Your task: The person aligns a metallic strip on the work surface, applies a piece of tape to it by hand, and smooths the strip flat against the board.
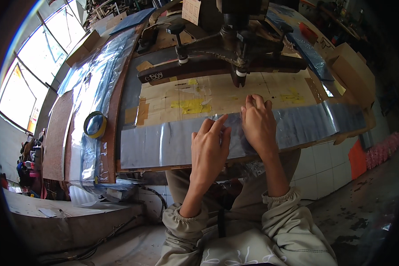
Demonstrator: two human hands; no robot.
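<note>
A strip of clear, shiny plastic film (pixel 157 144) lies along the near side of a pale work board (pixel 164 95). My left hand (pixel 209 148) rests over the middle of the film, palm down, its fingers apart and pointing away from me. Just to its right, my right hand (pixel 259 128) reaches a little farther, with bent fingers spread over the film's far edge and the board. I see nothing held in either hand; the undersides of the fingertips are hidden. Patches of yellow tape (pixel 193 105) mark the board between and beyond my hands.
Beyond my hands stands a dark metal press frame (pixel 230 44) with a long bar (pixel 181 71). A tape roll (pixel 95 124) sits on the left side table beside plastic sheeting (pixel 106 57). A cardboard box (pixel 350 71) stands right; pink bundles (pixel 383 148) lie low at far right.
</note>
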